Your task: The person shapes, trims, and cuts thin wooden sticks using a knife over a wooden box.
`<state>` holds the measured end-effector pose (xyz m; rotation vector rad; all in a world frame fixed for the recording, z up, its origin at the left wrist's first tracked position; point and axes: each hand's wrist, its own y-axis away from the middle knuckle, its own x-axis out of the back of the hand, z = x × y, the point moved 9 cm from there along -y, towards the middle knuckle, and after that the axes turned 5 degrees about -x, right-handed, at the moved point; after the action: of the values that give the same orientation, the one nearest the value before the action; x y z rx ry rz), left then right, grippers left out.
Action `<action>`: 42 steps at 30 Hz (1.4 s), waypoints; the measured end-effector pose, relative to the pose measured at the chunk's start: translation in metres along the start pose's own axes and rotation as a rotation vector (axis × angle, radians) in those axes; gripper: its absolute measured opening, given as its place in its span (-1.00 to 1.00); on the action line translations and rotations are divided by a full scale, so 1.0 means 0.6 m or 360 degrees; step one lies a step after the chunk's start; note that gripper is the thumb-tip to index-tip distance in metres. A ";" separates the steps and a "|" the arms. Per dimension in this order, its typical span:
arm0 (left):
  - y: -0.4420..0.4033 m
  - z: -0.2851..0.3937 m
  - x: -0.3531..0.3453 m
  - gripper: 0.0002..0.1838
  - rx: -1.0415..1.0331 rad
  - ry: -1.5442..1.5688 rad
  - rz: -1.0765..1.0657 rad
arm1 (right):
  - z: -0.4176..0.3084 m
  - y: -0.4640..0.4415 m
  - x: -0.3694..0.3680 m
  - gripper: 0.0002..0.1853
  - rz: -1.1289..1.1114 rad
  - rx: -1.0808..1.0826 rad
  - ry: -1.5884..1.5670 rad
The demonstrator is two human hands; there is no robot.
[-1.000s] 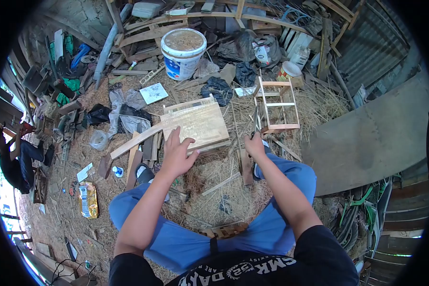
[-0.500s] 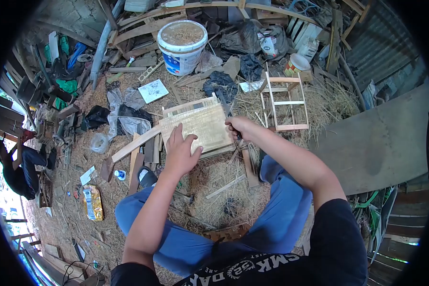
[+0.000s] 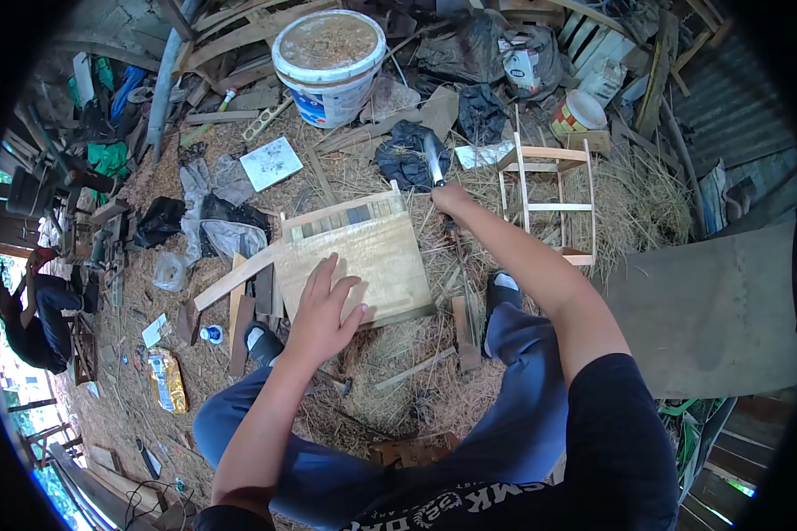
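Observation:
A pale wooden panel (image 3: 381,265), part of a small wooden piece with a slatted edge (image 3: 345,215), lies on the straw-covered ground before my knees. My left hand (image 3: 325,310) rests on the panel with its fingers spread. Past the panel's upper right corner, my right hand (image 3: 452,200) is closed round the dark handle of a knife (image 3: 432,159). Its shiny blade points away from me, apart from the wood and in front of a black plastic bag (image 3: 405,157). Most of the handle is hidden in my fist.
A small wooden frame (image 3: 549,207) stands at the right, near a large grey board (image 3: 708,310). Farther back is a white bucket (image 3: 328,97). Wood strips (image 3: 239,279) lie left of the panel. At the far left, another person (image 3: 31,310) sits.
My right hand has drawn the knife away from the panel's right edge and swung it up and outward. My left hand stays on the panel. The view has shifted slightly.

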<state>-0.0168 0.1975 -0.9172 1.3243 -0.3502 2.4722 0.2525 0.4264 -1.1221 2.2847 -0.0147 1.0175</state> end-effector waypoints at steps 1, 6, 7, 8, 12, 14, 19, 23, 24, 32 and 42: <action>-0.009 0.002 0.000 -0.57 -0.0034 0.0020 -0.0021 | 0.008 -0.027 -0.006 -0.54 -0.0007 -0.0010 -0.0002; -0.061 0.023 -0.004 -0.58 -0.0136 0.0209 -0.0191 | 0.020 -0.116 -0.002 -0.55 0.0072 0.0041 0.0404; -0.073 0.029 -0.010 -0.60 -0.0189 0.0258 -0.0252 | 0.024 -0.136 0.001 -0.55 0.0068 0.0026 0.0401; -0.083 0.028 -0.020 -0.60 -0.0215 0.0427 -0.0320 | 0.030 -0.156 0.002 -0.55 0.0039 0.0019 0.0462; -0.205 0.030 -0.061 -0.57 -0.0552 0.0044 -0.0457 | 0.082 -0.266 0.015 -0.56 0.0340 0.0024 0.0685; -0.267 0.006 -0.098 -0.57 -0.0511 0.0014 -0.0246 | 0.087 -0.285 0.043 -0.61 0.0481 0.0038 0.0638; -0.332 -0.017 -0.163 -0.57 -0.0328 -0.0166 0.0196 | 0.109 -0.369 0.041 -0.67 0.0531 0.0251 0.0736; -0.328 -0.023 -0.171 -0.59 -0.0318 -0.0168 0.0178 | 0.119 -0.396 0.019 -0.65 0.0741 0.0178 0.0690; -0.328 -0.025 -0.172 -0.59 -0.0321 -0.0171 0.0179 | 0.115 -0.395 0.021 -0.63 0.0775 0.0180 0.0632; -0.342 -0.039 -0.161 -0.68 -0.0035 -0.0163 0.0489 | 0.082 -0.334 0.057 -0.75 0.0785 0.0026 0.0255; -0.344 -0.035 -0.164 -0.77 -0.0028 -0.0241 0.0507 | 0.133 -0.353 0.013 -0.54 0.0625 -0.0194 -0.0652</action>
<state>0.0979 0.3796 -0.9974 1.5581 -0.6643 2.6159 0.3648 0.5543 -1.2718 2.3856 -0.6981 0.6861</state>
